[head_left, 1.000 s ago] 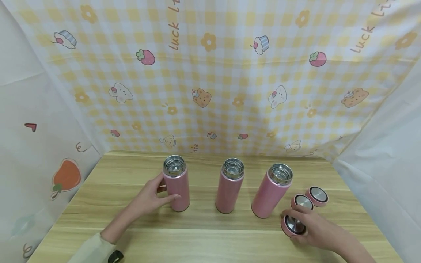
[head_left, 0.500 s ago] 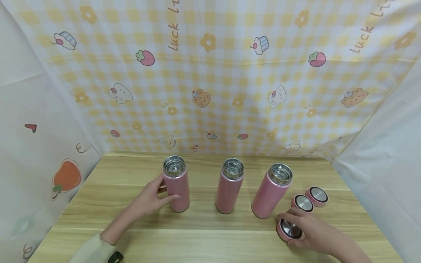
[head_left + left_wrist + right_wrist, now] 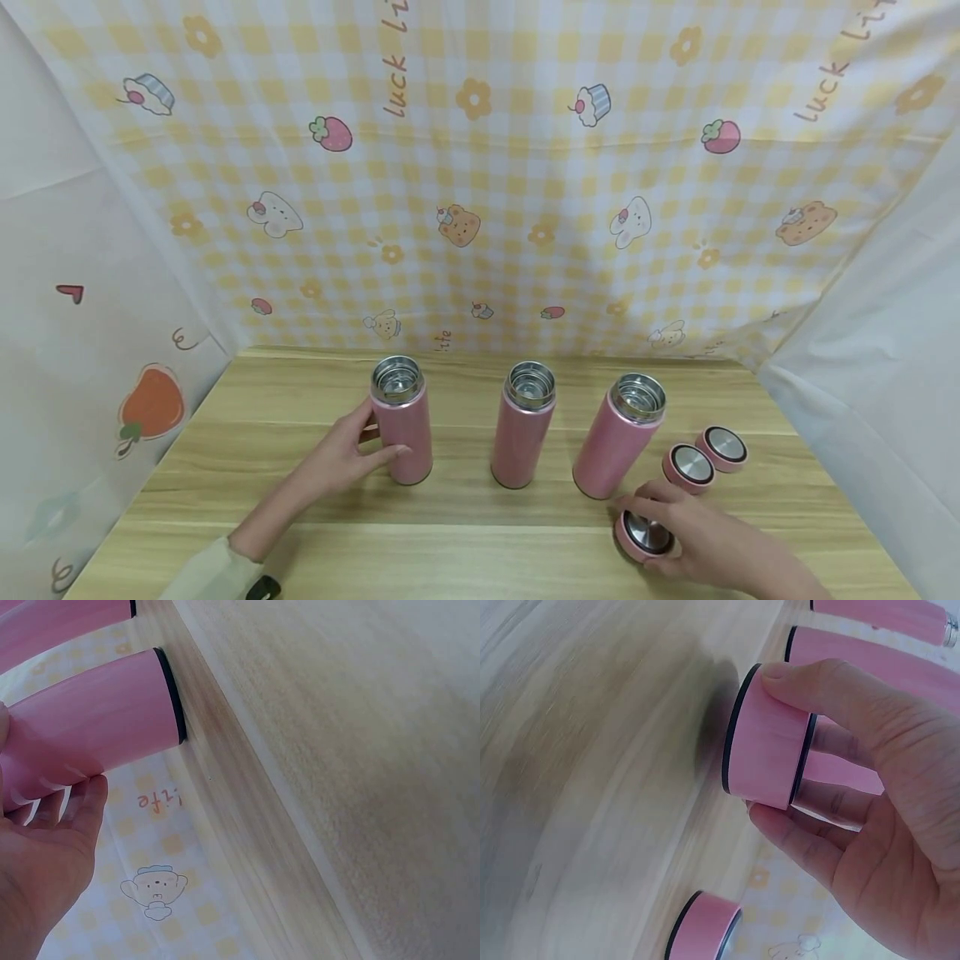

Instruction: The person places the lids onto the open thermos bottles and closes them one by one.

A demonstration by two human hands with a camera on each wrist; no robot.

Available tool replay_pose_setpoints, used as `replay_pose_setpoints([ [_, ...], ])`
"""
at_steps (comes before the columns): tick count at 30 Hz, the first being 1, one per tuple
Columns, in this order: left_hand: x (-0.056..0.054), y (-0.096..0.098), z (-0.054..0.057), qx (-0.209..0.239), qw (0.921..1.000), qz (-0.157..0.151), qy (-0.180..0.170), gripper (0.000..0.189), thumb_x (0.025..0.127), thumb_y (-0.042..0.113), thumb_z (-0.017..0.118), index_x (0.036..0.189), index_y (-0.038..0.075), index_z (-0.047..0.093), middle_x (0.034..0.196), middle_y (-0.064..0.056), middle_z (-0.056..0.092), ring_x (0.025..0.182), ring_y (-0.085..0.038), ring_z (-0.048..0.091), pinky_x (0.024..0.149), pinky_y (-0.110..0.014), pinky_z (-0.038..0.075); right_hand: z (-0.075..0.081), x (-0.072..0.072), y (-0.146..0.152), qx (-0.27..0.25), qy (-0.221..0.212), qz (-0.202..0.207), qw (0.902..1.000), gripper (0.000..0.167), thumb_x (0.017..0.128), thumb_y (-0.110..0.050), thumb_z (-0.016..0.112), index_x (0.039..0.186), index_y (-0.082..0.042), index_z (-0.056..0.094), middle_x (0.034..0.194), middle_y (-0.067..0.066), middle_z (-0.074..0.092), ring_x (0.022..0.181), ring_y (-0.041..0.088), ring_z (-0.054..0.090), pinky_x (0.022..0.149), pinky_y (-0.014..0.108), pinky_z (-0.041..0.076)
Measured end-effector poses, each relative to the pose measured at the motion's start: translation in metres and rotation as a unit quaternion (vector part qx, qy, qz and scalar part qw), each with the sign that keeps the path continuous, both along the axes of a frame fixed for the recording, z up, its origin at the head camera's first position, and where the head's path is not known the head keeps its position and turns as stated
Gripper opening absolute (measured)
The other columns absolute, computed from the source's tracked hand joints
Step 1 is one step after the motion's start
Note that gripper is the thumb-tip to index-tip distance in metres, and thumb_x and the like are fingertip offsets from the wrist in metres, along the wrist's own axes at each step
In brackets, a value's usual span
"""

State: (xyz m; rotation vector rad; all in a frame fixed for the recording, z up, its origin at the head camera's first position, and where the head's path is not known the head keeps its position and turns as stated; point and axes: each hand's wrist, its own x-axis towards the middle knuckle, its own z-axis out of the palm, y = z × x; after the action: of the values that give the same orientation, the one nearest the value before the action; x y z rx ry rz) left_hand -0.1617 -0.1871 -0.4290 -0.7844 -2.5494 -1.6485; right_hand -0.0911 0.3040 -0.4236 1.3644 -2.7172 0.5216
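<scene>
My left hand (image 3: 341,457) grips the leftmost pink thermos bottle (image 3: 408,437), which stands uncapped on the table. Its thumb lies across the front and the fingers go behind the body; the left wrist view shows the bottle's lower part (image 3: 112,712) with a black base ring. With thumb and fingers, my right hand (image 3: 701,533) holds a pink lid (image 3: 637,537) by its side, steel inner face up. In the right wrist view a shadow lies apart from this lid (image 3: 765,746), so it is off the table. The middle bottle (image 3: 521,446) and right bottle (image 3: 615,446) stand uncapped too.
Two more pink lids, the nearer one (image 3: 690,467) and the farther one (image 3: 723,448), lie steel side up on the wooden table (image 3: 465,558), right of the bottles. A yellow checked cloth (image 3: 480,167) hangs behind, with white cloth at both sides.
My right hand has moved left and a little nearer with the lid, away from the other two lids. The left hand and the bottles stay where they were.
</scene>
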Motion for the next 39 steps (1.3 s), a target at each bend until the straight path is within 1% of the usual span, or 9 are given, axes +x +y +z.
replay_pose_setpoints([
  [4, 0.000, 0.000, 0.000, 0.001, 1.0000, 0.000, 0.000, 0.069, 0.090, 0.017, 0.080, 0.147, 0.008, 0.043, 0.140, -0.016, 0.054, 0.124, -0.037, 0.056, 0.098, -0.041, 0.051, 0.003, 0.003, -0.007, 0.005, -0.016, 0.006, 0.9998, 0.069, 0.075, -0.019, 0.089, 0.138, -0.014, 0.062, 0.117, -0.005, 0.058, 0.099, 0.007, 0.056, 0.075, 0.020, 0.051],
  [9, 0.001, 0.000, -0.001, -0.004, 1.0000, 0.002, 0.002, 0.069, 0.090, 0.018, 0.080, 0.147, 0.009, 0.043, 0.140, -0.015, 0.054, 0.124, -0.036, 0.056, 0.098, -0.041, 0.052, 0.004, 0.001, -0.019, 0.005, 0.023, 0.029, 0.9993, 0.065, 0.073, -0.022, 0.091, 0.133, -0.014, 0.065, 0.120, -0.003, 0.062, 0.105, 0.011, 0.059, 0.085, 0.016, 0.049],
  [13, 0.001, -0.001, -0.002, -0.008, 1.0000, -0.001, 0.005, 0.070, 0.091, 0.019, 0.079, 0.149, 0.008, 0.041, 0.141, -0.014, 0.054, 0.124, -0.036, 0.056, 0.098, -0.041, 0.052, 0.005, -0.001, -0.028, 0.000, 0.037, 0.042, 0.9984, 0.064, 0.072, -0.022, 0.092, 0.130, -0.012, 0.067, 0.124, 0.001, 0.063, 0.109, 0.013, 0.060, 0.091, 0.016, 0.048],
  [15, 0.001, -0.001, -0.003, -0.010, 0.9999, -0.004, 0.005, 0.071, 0.091, 0.020, 0.079, 0.150, 0.008, 0.039, 0.142, -0.014, 0.053, 0.124, -0.036, 0.056, 0.098, -0.040, 0.052, 0.006, -0.001, -0.032, 0.000, 0.039, 0.045, 0.9982, 0.065, 0.071, -0.022, 0.092, 0.130, -0.012, 0.067, 0.126, 0.003, 0.062, 0.110, 0.013, 0.060, 0.091, 0.018, 0.049],
  [21, 0.001, 0.000, -0.002, -0.012, 0.9999, -0.005, 0.000, 0.073, 0.092, 0.022, 0.078, 0.151, 0.010, 0.037, 0.143, -0.013, 0.052, 0.126, -0.034, 0.056, 0.099, -0.038, 0.051, 0.011, -0.001, -0.043, 0.011, 0.054, 0.045, 0.9975, 0.065, 0.071, -0.023, 0.092, 0.130, -0.013, 0.067, 0.120, -0.002, 0.059, 0.101, 0.009, 0.056, 0.083, 0.015, 0.048],
  [28, 0.002, -0.001, -0.004, -0.017, 0.9997, -0.009, 0.011, 0.074, 0.094, 0.020, 0.076, 0.154, 0.007, 0.033, 0.144, -0.017, 0.050, 0.126, -0.037, 0.055, 0.099, -0.041, 0.051, 0.018, 0.000, -0.059, 0.029, 0.048, 0.041, 0.9975, 0.061, 0.078, -0.029, 0.089, 0.133, -0.016, 0.066, 0.117, -0.002, 0.054, 0.096, 0.008, 0.053, 0.076, 0.016, 0.049],
  [30, 0.002, -0.001, -0.004, -0.019, 0.9996, -0.011, 0.015, 0.075, 0.094, 0.019, 0.075, 0.154, 0.006, 0.032, 0.144, -0.018, 0.050, 0.126, -0.038, 0.054, 0.100, -0.042, 0.051, 0.019, 0.000, -0.063, 0.033, 0.057, 0.043, 0.9969, 0.061, 0.079, -0.031, 0.089, 0.133, -0.017, 0.065, 0.117, -0.002, 0.054, 0.097, 0.009, 0.054, 0.076, 0.019, 0.051],
  [34, 0.003, -0.001, -0.004, -0.021, 0.9997, -0.007, 0.006, 0.077, 0.095, 0.020, 0.075, 0.156, 0.009, 0.030, 0.145, -0.016, 0.050, 0.128, -0.036, 0.054, 0.101, -0.041, 0.050, 0.021, 0.000, -0.073, 0.032, 0.074, 0.053, 0.9953, 0.060, 0.081, -0.033, 0.088, 0.134, -0.017, 0.065, 0.118, -0.001, 0.057, 0.100, 0.013, 0.057, 0.080, 0.026, 0.054],
  [39, 0.004, -0.001, -0.003, -0.021, 0.9997, -0.010, 0.002, 0.080, 0.095, 0.022, 0.075, 0.158, 0.009, 0.026, 0.148, -0.015, 0.047, 0.130, -0.036, 0.052, 0.101, -0.041, 0.049, 0.022, 0.000, -0.084, 0.039, 0.058, 0.057, 0.9959, 0.060, 0.086, -0.036, 0.084, 0.139, -0.018, 0.061, 0.120, 0.000, 0.058, 0.104, 0.013, 0.057, 0.082, 0.024, 0.054],
])
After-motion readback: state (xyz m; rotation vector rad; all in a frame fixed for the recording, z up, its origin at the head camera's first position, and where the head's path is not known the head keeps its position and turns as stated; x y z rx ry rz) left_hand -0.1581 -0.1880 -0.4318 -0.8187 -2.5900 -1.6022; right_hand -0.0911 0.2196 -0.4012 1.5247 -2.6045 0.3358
